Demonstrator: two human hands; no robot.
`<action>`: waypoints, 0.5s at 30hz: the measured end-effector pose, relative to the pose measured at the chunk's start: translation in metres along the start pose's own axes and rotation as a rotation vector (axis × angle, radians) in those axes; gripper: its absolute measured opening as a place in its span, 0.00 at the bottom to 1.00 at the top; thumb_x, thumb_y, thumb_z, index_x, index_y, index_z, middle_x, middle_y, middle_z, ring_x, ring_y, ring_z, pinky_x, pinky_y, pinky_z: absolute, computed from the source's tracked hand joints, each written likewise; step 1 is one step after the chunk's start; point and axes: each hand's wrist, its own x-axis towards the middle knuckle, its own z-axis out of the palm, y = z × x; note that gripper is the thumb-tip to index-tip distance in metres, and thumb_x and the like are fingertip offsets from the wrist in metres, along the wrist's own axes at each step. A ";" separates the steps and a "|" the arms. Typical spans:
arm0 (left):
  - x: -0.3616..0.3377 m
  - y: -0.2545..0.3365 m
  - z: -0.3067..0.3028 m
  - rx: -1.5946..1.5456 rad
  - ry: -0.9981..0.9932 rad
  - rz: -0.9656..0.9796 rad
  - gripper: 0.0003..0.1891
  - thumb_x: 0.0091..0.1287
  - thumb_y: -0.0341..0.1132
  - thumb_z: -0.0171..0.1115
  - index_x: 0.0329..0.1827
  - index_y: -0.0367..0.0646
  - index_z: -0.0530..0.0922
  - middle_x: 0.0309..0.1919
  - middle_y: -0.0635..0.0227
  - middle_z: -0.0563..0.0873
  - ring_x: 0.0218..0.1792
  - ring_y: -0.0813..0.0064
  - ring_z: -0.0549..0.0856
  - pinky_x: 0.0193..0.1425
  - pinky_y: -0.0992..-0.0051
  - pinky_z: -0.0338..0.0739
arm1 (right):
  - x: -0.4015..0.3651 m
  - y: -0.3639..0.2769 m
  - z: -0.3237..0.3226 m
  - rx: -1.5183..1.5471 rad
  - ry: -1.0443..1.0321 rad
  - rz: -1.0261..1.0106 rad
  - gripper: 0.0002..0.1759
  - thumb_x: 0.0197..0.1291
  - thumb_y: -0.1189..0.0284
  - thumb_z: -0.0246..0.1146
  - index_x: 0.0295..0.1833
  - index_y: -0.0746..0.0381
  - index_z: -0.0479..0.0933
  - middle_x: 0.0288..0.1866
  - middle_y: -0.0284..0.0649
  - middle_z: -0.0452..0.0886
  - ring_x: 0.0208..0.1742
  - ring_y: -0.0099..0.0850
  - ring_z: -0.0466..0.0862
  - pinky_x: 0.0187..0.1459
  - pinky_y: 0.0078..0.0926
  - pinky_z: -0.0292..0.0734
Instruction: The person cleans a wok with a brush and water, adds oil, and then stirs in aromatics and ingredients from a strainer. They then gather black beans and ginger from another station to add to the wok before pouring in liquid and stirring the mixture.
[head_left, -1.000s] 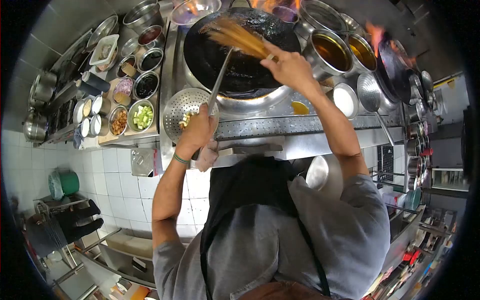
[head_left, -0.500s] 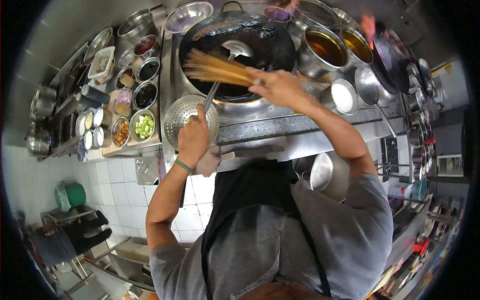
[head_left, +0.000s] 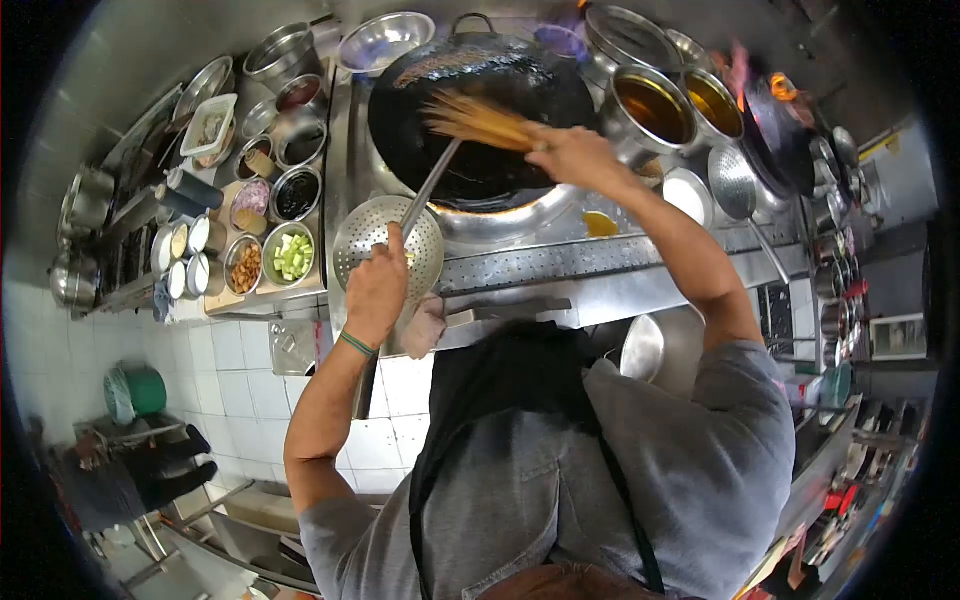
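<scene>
My right hand (head_left: 578, 160) grips a bamboo whisk brush (head_left: 478, 120), its blurred bristles spread over the large black wok (head_left: 540, 80). In my left hand (head_left: 378, 290) is the metal handle of a ladle (head_left: 430, 187); its bowl end is hidden behind the brush. Under that handle, left of the wok's near edge, lies a round perforated strainer (head_left: 362, 235). A folded cloth (head_left: 425, 325) rests on the counter edge beside my left wrist.
Bowls of chopped green vegetable (head_left: 292, 257), brown pieces (head_left: 243, 268) and dark sauce (head_left: 296, 194) stand at the left. Oil pots (head_left: 652, 108), a white-filled pot (head_left: 686, 198) and a skimmer (head_left: 735, 182) are at the right. Flames (head_left: 783, 88) rise at the far right. Another person (head_left: 130, 485) is at the lower left.
The brush and my right hand have shifted slightly right over the wok. The ladle's bowl is no longer visible. A yellowish puddle now shows on the steel right of the wok's near edge.
</scene>
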 end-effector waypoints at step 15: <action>0.001 -0.017 0.001 -0.065 -0.011 0.053 0.30 0.70 0.27 0.54 0.76 0.34 0.62 0.42 0.42 0.86 0.34 0.44 0.88 0.39 0.53 0.84 | 0.104 0.046 0.011 -0.049 -0.099 0.098 0.31 0.66 0.47 0.63 0.74 0.38 0.72 0.59 0.44 0.86 0.58 0.48 0.86 0.59 0.47 0.81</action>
